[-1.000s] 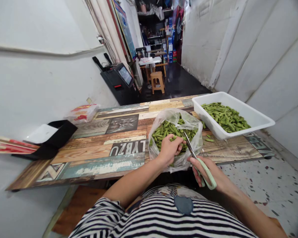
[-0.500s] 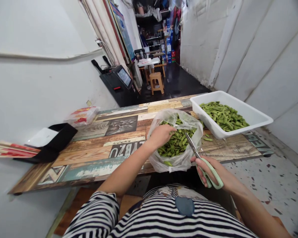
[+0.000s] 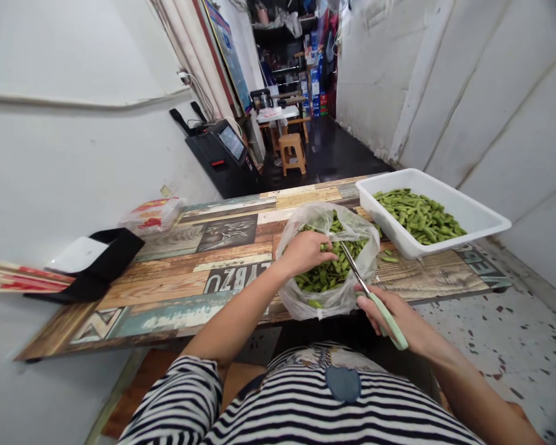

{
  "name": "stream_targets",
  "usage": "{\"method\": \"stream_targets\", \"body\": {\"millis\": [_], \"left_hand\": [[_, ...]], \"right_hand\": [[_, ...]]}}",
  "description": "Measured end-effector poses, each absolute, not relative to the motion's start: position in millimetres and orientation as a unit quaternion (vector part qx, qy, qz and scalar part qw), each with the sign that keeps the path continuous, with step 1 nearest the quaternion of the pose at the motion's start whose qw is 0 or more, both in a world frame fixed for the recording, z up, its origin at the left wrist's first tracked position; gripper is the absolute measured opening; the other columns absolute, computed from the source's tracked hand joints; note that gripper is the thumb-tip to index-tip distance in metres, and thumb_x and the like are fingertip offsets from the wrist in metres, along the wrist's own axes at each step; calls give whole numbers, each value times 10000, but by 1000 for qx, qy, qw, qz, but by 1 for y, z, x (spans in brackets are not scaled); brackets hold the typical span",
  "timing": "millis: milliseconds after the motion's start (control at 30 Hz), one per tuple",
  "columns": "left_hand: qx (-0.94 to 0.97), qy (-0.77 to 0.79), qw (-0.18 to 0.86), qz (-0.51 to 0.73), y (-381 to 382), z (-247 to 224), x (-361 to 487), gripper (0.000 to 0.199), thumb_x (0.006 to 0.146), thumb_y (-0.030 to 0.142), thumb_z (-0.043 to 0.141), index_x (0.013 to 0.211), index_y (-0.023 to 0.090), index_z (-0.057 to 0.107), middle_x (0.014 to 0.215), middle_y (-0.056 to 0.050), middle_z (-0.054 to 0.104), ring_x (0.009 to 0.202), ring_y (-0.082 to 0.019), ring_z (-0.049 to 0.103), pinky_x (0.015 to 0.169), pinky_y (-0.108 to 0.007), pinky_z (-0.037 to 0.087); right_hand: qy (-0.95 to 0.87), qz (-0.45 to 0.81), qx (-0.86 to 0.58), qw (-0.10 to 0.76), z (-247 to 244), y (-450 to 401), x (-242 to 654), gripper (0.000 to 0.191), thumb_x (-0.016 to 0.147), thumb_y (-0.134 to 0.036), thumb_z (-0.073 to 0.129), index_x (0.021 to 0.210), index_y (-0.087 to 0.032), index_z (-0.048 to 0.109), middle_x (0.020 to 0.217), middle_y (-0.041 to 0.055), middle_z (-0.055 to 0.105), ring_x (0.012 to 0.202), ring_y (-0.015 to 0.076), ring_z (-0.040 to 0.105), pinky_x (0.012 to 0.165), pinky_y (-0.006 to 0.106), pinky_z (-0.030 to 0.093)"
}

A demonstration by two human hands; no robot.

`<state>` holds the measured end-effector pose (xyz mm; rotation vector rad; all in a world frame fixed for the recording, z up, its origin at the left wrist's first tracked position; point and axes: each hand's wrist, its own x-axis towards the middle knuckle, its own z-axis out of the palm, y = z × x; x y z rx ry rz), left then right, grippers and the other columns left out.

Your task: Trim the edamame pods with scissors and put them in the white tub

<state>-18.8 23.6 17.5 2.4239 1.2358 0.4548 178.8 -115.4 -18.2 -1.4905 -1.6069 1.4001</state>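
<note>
A clear plastic bag full of green pods stands open on the wood-patterned table. Over the bag's opening is my left hand, its fingers bent together; what they hold, if anything, is too small to make out. My right hand is closed round the green handles of the scissors, whose blades point up and left over the pods, close to my left fingertips. To the right, a white tub holds more green pods.
A few loose pods lie between bag and tub. At the left are a black holder with wrapped chopsticks and a red-and-white plastic package. A black touchscreen machine stands behind the table.
The scissors have turned and shifted a little left, and their blades now sit closer to my left fingertips. My left hand has moved slightly right, its fingers lower.
</note>
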Motion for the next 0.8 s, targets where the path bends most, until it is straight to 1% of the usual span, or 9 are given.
{"method": "stream_targets", "body": {"millis": [100, 200, 267, 400, 500, 600, 667, 733, 800], "left_hand": [[869, 434, 178, 158, 18, 20, -15, 235, 736, 399, 677, 762, 169, 720, 753, -44, 700, 696, -146, 585, 642, -236, 373], [873, 429, 178, 146, 13, 23, -12, 228, 745, 387, 664, 749, 168, 728, 750, -51, 703, 695, -149, 586, 632, -239, 368], [873, 428, 185, 142, 12, 25, -12, 226, 744, 381, 663, 749, 166, 732, 734, -48, 699, 677, -145, 576, 614, -240, 359], [865, 410, 242, 161, 11, 28, -16, 247, 738, 388, 665, 758, 150, 727, 700, -32, 679, 654, -129, 553, 608, -235, 358], [832, 406, 318, 205, 11, 29, -19, 262, 700, 396, 693, 688, 135, 683, 641, -11, 633, 624, -112, 523, 586, -224, 353], [710, 435, 485, 268, 8, 28, -19, 311, 671, 416, 714, 673, 124, 606, 578, 6, 572, 490, -67, 429, 471, -207, 289], [599, 437, 591, 316, 5, 24, -16, 339, 655, 418, 730, 720, 130, 563, 586, 7, 576, 412, -39, 359, 401, -193, 213], [519, 421, 640, 380, 1, 17, -11, 369, 632, 405, 754, 743, 146, 517, 608, 0, 600, 375, -23, 336, 369, -177, 162], [475, 404, 646, 440, -3, 11, -6, 393, 625, 398, 764, 729, 162, 468, 610, 0, 614, 356, -17, 341, 357, -163, 145]], "right_hand": [[-636, 458, -569, 250, -15, -113, 177, 398, 887, -545, 474, 1036, -199, 601, 554, -35, 523, 508, 141, 502, 498, 234, 384], [-676, 391, -570, 254, -11, -111, 177, 303, 876, -487, 524, 957, -215, 629, 710, 8, 639, 641, 178, 569, 591, 249, 403], [-690, 363, -573, 253, -9, -110, 177, 269, 871, -467, 539, 929, -221, 631, 759, 19, 661, 686, 196, 581, 616, 256, 398], [-698, 336, -580, 253, -14, -109, 179, 309, 855, -478, 558, 712, -205, 583, 608, 3, 570, 580, 164, 511, 538, 245, 349], [-661, 417, -572, 248, -19, -111, 178, 338, 853, -525, 540, 756, -203, 577, 520, -33, 485, 481, 134, 466, 465, 229, 343], [-592, 537, -545, 255, -17, -115, 176, 428, 870, -601, 455, 947, -193, 557, 535, -50, 482, 438, 125, 480, 436, 230, 378], [-566, 582, -516, 272, -13, -118, 174, 491, 879, -639, 389, 964, -177, 533, 584, -33, 516, 481, 129, 519, 489, 245, 420], [-547, 605, -505, 284, -9, -119, 172, 540, 877, -673, 334, 960, -170, 511, 591, -27, 525, 499, 133, 531, 528, 260, 432], [-530, 612, -508, 294, -7, -120, 169, 561, 864, -699, 320, 961, -174, 493, 584, -31, 522, 488, 133, 524, 521, 266, 425]]}}
